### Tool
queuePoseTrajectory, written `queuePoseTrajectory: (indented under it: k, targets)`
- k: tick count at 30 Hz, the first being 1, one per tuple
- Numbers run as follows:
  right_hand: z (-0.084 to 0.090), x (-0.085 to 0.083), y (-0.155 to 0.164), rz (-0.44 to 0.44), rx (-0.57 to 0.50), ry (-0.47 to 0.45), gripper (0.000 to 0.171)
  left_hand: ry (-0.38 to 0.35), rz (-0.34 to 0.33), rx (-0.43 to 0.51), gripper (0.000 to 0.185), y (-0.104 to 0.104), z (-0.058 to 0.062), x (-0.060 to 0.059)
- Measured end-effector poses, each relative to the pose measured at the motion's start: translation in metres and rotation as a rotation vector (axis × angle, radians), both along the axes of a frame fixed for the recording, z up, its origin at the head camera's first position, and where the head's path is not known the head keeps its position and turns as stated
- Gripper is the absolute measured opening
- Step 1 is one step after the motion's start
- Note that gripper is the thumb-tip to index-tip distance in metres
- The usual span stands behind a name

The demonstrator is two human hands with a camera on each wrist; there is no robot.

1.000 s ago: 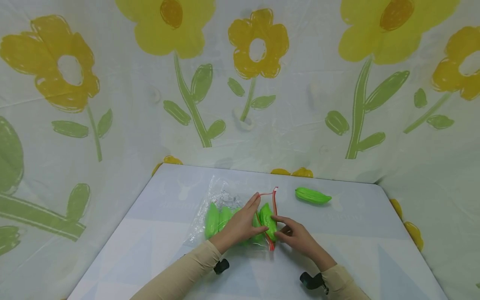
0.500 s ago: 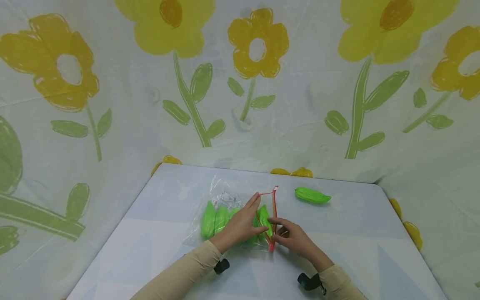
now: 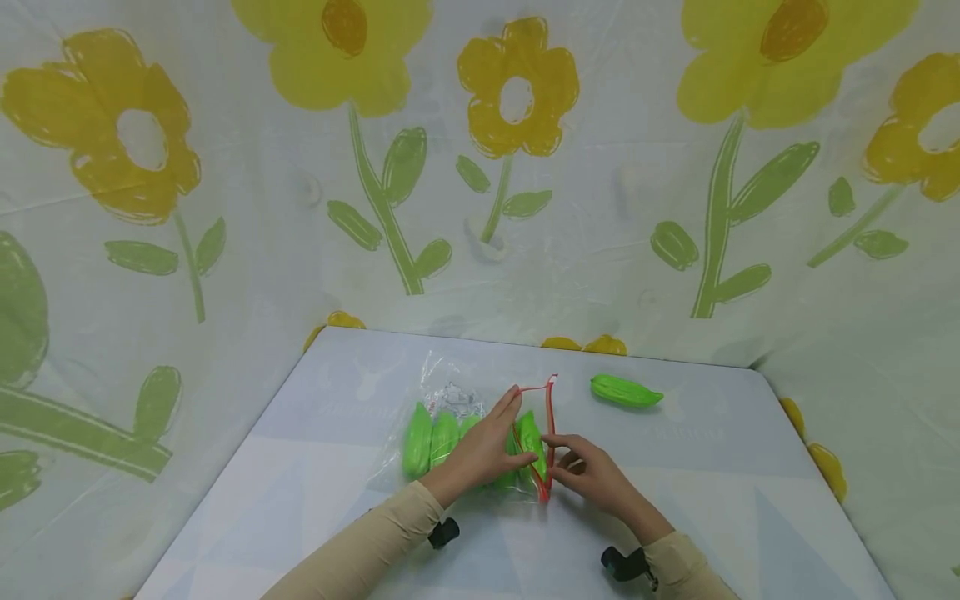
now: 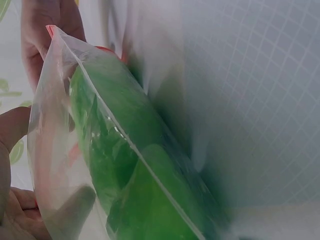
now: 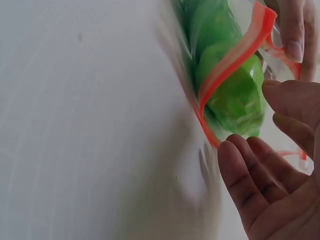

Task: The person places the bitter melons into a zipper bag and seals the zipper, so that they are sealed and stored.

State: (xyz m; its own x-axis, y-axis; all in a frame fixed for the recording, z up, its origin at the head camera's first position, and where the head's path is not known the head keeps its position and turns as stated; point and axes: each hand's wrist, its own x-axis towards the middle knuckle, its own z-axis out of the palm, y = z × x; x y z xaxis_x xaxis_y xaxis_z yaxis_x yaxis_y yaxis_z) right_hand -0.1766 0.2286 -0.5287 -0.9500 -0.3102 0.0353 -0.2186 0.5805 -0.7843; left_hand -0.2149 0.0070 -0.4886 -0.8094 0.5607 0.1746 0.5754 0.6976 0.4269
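Glossy bright-green elongated pod (image 3: 532,437) has slid deeper into the clear, red-rimmed plastic bag (image 3: 452,396).
I find it just inside the mouth. Right hand (image 3: 594,477) beside it, loosely bent, gripping nothing; left hand (image 3: 483,450) spread at the rim. Matching loose pod (image 3: 627,392) beyond, on the pale table (image 3: 720,475).

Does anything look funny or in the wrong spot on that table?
Maybe one thing: a long green piece lies alone on the table, beyond the right hand, while the other green ones are in the clear bag. Nothing looks spilled or broken.
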Motion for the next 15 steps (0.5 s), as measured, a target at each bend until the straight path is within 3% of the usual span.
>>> queuePoseTrajectory:
  k: [15]
  targets:
    - [-0.002,-0.001,0.030,-0.074,-0.017,0.065,0.046,-0.022,0.009,0.004,0.097,-0.001,0.001,0.000]
